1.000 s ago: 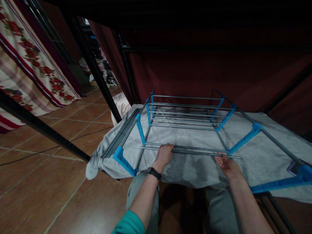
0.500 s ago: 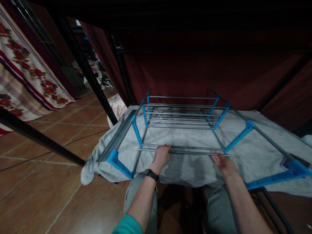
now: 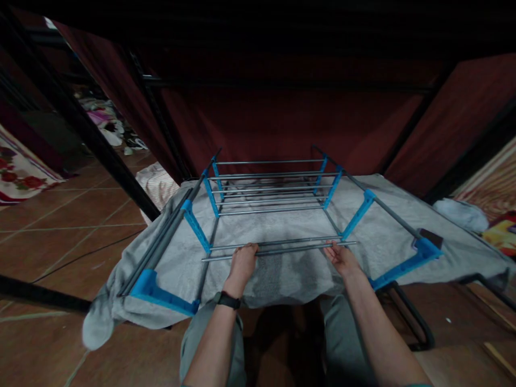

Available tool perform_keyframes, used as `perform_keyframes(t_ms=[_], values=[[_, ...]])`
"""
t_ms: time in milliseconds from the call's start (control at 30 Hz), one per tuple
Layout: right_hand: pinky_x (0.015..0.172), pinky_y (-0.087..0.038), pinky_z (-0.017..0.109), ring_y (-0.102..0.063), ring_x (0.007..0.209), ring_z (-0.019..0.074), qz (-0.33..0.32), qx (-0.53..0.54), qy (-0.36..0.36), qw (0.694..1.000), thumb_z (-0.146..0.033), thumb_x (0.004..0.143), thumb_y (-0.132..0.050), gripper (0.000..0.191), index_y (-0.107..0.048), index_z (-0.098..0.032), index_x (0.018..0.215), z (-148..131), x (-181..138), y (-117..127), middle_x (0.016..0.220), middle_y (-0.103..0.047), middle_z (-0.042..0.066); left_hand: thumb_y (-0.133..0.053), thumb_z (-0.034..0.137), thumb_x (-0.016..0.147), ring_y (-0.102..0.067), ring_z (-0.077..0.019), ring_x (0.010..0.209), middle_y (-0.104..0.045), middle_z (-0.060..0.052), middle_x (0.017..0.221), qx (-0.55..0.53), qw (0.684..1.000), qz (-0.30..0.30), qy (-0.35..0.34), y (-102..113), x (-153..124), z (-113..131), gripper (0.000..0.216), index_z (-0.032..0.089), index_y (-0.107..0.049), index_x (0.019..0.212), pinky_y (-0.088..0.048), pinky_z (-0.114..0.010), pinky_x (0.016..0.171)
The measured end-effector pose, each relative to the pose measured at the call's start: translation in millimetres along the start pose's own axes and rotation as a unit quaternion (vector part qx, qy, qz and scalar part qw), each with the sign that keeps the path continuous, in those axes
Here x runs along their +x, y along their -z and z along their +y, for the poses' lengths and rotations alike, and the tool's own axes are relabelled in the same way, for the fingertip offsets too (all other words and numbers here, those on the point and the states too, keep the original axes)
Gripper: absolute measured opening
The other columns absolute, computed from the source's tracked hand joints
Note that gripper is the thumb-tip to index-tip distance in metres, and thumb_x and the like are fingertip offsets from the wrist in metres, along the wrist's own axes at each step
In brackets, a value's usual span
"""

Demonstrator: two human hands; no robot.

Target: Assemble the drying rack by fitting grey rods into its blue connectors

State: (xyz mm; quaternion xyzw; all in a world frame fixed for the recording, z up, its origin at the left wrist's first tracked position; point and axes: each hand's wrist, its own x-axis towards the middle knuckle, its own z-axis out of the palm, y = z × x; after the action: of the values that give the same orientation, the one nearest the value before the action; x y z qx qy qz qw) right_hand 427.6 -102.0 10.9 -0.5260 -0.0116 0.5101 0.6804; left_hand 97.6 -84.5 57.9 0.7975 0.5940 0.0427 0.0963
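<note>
A rack frame of grey metal tubes and blue plastic brackets [image 3: 358, 215] lies on a grey blanket [image 3: 290, 279]. Across its near part runs a thin metal rod [image 3: 294, 249], close in front of another crossbar [image 3: 278, 243]. My left hand [image 3: 243, 264], with a dark watch on the wrist, is closed around this near rod left of its middle. Toward the rod's right end, my right hand [image 3: 342, 260] has its palm turned partly up and its fingers curled at the rod. Several more crossbars [image 3: 274, 203] span the far part.
Several loose grey tubes [image 3: 157, 244] lie along the left side. A dark phone-like object [image 3: 430, 239] rests beside the right bracket. Black metal posts [image 3: 100, 142] and a bar overhead enclose the blanket-covered surface; a dark red curtain [image 3: 274, 118] hangs behind.
My view has swung to the right. Both hands stay at the rod, which has shifted slightly left against the frame, its left end now past the left side tube.
</note>
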Motion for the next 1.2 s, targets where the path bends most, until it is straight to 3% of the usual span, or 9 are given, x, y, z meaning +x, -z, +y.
perform_keyframes(t_ms=[267,667,1200], values=[[0.07,-0.061,0.023,-0.066,0.065,0.0095,-0.014,0.017,0.013,1.0,-0.003,0.084,-0.059,0.016,-0.059,-0.019,0.08,-2.3,-8.2,-4.5,0.071,-0.068,-0.002,-0.049,0.011,0.088,-0.065,-0.0226,0.105,-0.07,-0.009,0.112,0.009,1.0,-0.011,0.014,2.3,2.2,-0.5,0.026,0.02,-0.063,0.108,-0.042,-0.034,0.094],[0.069,-0.061,0.024,-0.066,0.062,0.0104,-0.014,0.035,0.0,0.999,-0.01,0.092,-0.05,0.018,-0.059,-0.019,0.079,-6.0,-7.2,-9.0,0.068,-0.067,0.0,-0.042,0.014,0.092,-0.066,-0.0284,0.107,-0.071,-0.016,0.112,0.029,0.999,-0.024,0.002,-3.1,5.4,-7.4,0.033,0.015,-0.065,0.115,-0.044,-0.041,0.096],[0.068,-0.059,0.026,-0.067,0.067,0.0132,0.0,0.091,0.002,0.996,-0.035,0.1,-0.036,0.033,-0.059,-0.019,0.084,-7.6,1.5,-2.9,0.072,-0.068,0.003,-0.043,0.009,0.091,-0.061,-0.0256,0.118,-0.067,-0.013,0.126,-0.017,0.999,-0.032,-0.022,-11.4,11.2,-17.5,0.041,0.015,-0.063,0.126,-0.041,-0.036,0.102]])
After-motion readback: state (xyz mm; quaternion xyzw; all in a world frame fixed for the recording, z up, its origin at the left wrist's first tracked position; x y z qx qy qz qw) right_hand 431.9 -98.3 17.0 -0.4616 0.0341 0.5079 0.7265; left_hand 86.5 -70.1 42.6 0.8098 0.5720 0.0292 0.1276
